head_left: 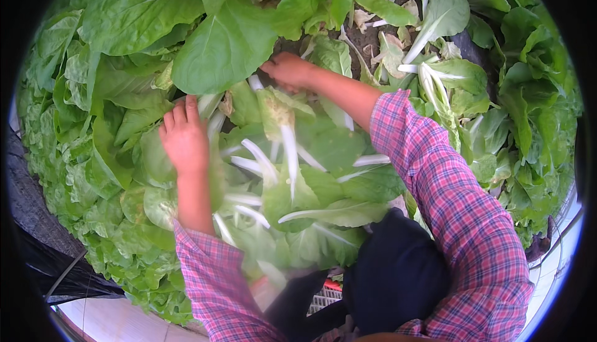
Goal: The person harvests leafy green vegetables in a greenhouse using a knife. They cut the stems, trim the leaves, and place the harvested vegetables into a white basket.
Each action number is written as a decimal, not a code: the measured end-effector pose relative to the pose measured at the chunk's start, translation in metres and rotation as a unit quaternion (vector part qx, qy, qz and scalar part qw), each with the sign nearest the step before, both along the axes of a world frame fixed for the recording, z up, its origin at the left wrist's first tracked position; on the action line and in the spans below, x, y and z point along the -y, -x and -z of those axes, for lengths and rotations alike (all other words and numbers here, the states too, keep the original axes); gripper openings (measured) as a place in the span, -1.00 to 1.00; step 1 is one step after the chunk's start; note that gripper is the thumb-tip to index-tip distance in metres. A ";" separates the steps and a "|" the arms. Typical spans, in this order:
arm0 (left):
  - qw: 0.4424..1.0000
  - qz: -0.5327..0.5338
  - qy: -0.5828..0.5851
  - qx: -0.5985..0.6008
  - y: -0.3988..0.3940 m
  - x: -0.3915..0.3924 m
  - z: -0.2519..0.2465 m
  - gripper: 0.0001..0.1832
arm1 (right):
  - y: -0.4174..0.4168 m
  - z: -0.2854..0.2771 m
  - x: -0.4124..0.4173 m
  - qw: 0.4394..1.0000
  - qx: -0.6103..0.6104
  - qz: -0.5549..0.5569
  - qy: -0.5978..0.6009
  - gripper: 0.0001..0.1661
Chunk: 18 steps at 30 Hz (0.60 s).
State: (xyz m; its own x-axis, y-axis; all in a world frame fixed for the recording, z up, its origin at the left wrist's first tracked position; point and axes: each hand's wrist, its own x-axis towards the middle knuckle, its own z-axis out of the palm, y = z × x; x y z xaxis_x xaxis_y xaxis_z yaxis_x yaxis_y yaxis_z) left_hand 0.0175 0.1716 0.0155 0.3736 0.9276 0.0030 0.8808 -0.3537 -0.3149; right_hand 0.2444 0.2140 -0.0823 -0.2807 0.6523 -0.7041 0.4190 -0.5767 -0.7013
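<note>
My left hand [185,132] lies over pale leaf stalks [212,113] in the dense leafy greens on the left. Its fingers point away from me, and what lies under the palm is hidden. Farther forward, my right hand [291,71] reaches low among the stems near dark soil, beside a broad green leaf [226,46]. The fingers of that hand are bent and partly out of sight, so any hold is unclear. Between my arms is a loose pile of cut leaves [298,188] with white stalks, some yellowed or browned.
Standing leafy plants [531,90] crowd the right side. Wilted leaves [392,53] lie on bare soil [368,39] at the upper right. By my dark-clad knee [396,267] is a red and white plastic crate [326,295]. Black sheeting [60,267] borders the bed at lower left.
</note>
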 end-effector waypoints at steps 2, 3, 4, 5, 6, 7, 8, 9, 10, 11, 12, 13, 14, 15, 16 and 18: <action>1.000 0.001 -0.006 -0.003 0.000 -0.001 0.002 -0.44 | 0.000 0.001 -0.003 1.000 0.014 0.001 -0.010 -0.33; 1.000 0.002 -0.009 -0.006 -0.001 0.001 0.004 -0.45 | 0.000 -0.002 -0.002 0.999 0.034 -0.002 -0.028 -0.33; 1.000 0.003 -0.012 -0.009 -0.002 0.002 0.004 -0.46 | 0.000 -0.005 -0.001 0.997 0.055 -0.004 -0.046 -0.33; 1.000 -0.004 -0.009 0.006 -0.002 0.004 0.003 -0.47 | 0.004 -0.008 -0.001 0.997 0.061 -0.013 -0.043 -0.33; 1.000 -0.008 -0.009 0.021 -0.003 0.005 0.001 -0.49 | 0.011 -0.009 -0.004 0.997 0.067 -0.019 -0.042 -0.33; 0.999 -0.012 -0.008 0.036 -0.004 0.006 -0.001 -0.50 | 0.013 -0.011 -0.006 0.996 0.073 -0.024 -0.041 -0.33; 0.999 -0.028 0.011 0.025 -0.006 0.008 0.000 -0.45 | 0.006 -0.014 -0.008 0.995 0.075 -0.050 -0.036 -0.35; 0.998 -0.047 0.031 0.009 -0.003 0.011 0.000 -0.41 | 0.001 -0.013 -0.005 0.991 0.089 -0.083 -0.049 -0.35; 0.997 -0.064 0.050 -0.004 -0.004 0.013 -0.002 -0.36 | -0.009 -0.011 0.002 0.986 0.106 -0.114 -0.063 -0.35; 0.998 -0.044 0.038 0.018 -0.002 0.017 -0.008 -0.35 | -0.019 -0.009 0.008 0.979 0.123 -0.145 -0.076 -0.35; 0.998 -0.029 0.023 0.044 0.000 0.023 -0.012 -0.33 | -0.030 -0.015 0.013 0.979 0.115 -0.084 -0.145 -0.37; 0.998 -0.017 0.012 0.062 0.002 0.033 -0.024 -0.32 | -0.032 -0.027 0.028 0.973 0.097 -0.024 -0.208 -0.40; 0.996 -0.009 -0.005 0.092 0.003 0.046 -0.039 -0.34 | -0.031 -0.039 0.042 0.960 0.078 0.035 -0.268 -0.41; 0.994 0.002 -0.012 0.107 0.000 0.057 -0.052 -0.36 | -0.031 -0.058 0.054 0.967 0.053 0.054 -0.245 -0.47; 0.993 0.005 -0.023 0.117 0.002 0.072 -0.068 -0.38 | -0.027 -0.082 0.063 0.972 0.022 0.066 -0.225 -0.52; 0.988 0.022 -0.049 0.143 0.000 0.095 -0.101 -0.41 | -0.018 -0.101 0.078 0.964 -0.103 0.128 -0.207 -0.52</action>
